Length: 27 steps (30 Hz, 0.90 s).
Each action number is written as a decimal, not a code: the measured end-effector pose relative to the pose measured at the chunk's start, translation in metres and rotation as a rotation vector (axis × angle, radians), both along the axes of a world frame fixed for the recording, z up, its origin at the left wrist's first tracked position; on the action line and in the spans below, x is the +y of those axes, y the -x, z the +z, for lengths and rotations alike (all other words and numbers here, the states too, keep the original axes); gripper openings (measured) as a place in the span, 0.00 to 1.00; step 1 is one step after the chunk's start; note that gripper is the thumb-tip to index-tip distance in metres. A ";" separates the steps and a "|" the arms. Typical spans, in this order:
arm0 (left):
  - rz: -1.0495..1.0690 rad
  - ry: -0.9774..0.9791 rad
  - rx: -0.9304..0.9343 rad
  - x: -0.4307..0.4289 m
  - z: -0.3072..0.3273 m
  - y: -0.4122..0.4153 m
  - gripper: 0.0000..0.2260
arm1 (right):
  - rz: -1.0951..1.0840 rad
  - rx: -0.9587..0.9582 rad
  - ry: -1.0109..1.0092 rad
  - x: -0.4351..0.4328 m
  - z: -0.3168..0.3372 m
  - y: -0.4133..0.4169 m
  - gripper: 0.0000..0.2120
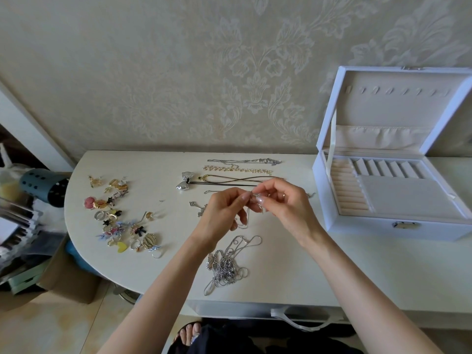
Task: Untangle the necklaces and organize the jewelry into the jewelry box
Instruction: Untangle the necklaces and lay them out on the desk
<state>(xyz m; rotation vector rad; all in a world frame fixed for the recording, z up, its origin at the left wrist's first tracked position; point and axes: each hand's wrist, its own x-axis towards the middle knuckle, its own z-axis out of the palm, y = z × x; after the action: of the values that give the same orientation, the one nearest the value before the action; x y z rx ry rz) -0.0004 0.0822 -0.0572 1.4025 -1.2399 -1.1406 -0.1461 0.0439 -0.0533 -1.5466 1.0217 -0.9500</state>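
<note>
**Head view.** The left hand (pixel 224 210) and right hand (pixel 283 203) meet fingertip to fingertip above the table (pixel 281 282). Each pinches the same thin silver chain (pixel 248 218) between thumb and forefinger, with the other fingers curled. A slack length of the chain hangs below the pinch.

**Surroundings, relative to the grip.**
- Directly beneath and nearer the person lies one tangle of silver necklaces (pixel 226 267), clear of both hands.
- Beyond the grip, four straightened necklaces lie in rows:
  - a silver chain (pixel 245 161);
  - a gold link chain (pixel 237 169);
  - a fine gold strand (pixel 263 178);
  - a black cord carrying a silver bow pendant (pixel 185 183).
- A fifth strand is partly hidden behind the hands.
- A cross pendant (pixel 198 209) shows just left of the left hand.
- Further left is one scattered cluster of small pieces (pixel 117 215), rings and earrings too many and too small to count.
- Right of the grip and well apart stands one white jewelry box (pixel 370 227). Its lid is upright, and no jewelry is visible in its compartments.
- Past the table's left edge lies a blue perforated container (pixel 43 186).
</note>
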 end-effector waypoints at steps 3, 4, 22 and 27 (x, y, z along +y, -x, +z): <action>0.006 -0.002 0.005 0.000 -0.001 -0.001 0.10 | -0.010 0.022 0.013 0.000 0.000 -0.002 0.09; 0.014 -0.001 0.002 0.000 -0.001 -0.001 0.10 | -0.022 0.035 0.023 0.000 -0.001 -0.002 0.09; 0.058 0.088 -0.246 -0.003 -0.007 -0.001 0.10 | -0.015 0.093 0.026 -0.002 -0.004 -0.002 0.10; 0.079 0.072 -0.207 -0.002 -0.005 -0.001 0.06 | -0.044 0.025 -0.019 -0.001 -0.001 0.000 0.05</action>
<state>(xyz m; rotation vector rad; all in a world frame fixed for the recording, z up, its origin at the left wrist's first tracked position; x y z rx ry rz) 0.0007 0.0799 -0.0624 1.5306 -1.3434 -0.9059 -0.1457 0.0425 -0.0543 -1.5289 1.0840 -0.9508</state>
